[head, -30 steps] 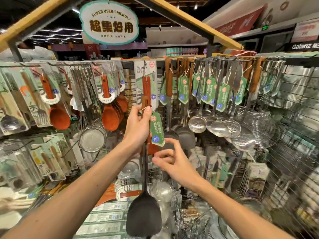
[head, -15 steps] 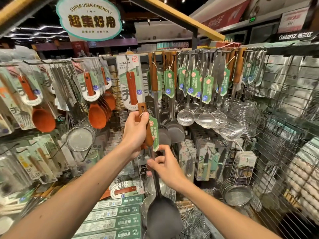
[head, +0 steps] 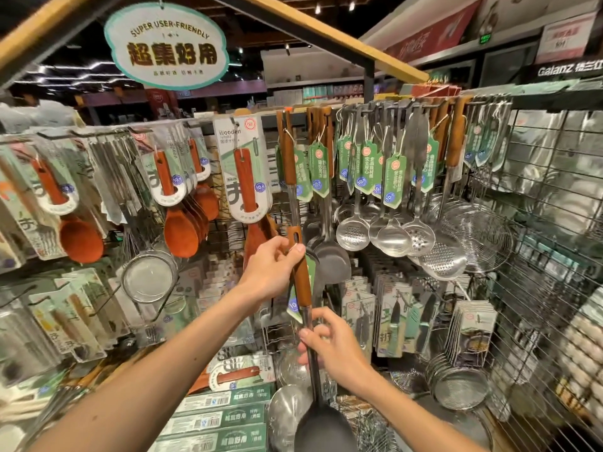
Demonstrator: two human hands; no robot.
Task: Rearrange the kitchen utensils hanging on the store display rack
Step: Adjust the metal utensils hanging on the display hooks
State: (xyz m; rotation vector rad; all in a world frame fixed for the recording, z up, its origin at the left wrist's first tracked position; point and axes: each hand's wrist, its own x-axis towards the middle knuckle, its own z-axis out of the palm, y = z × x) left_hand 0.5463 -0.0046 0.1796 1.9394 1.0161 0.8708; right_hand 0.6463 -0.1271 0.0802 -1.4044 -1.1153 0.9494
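Observation:
I hold a black spatula [head: 301, 282] with a wooden handle and a green tag in front of the display rack [head: 375, 107]. My left hand [head: 272, 272] grips the top of its wooden handle. My right hand [head: 329, 347] grips the metal shaft just below the handle. The dark blade [head: 323, 430] points down at the bottom of the view. Similar wooden-handled spatulas [head: 288, 158] hang from hooks straight above. Slotted steel ladles [head: 388, 236] and skimmers [head: 442, 261] hang to the right.
Carded wooden spoons [head: 248, 177] and orange spoons [head: 181, 233] hang left of centre, with a mesh strainer [head: 148, 278] below. Boxed goods [head: 222, 419] lie low in front. Carded knives [head: 396, 321] hang lower right. A wire grid panel [head: 554, 288] closes the right side.
The spatula has come down and away from the hooks. My right hand has gone from pinching by the green tag to gripping the shaft. The view has drifted right.

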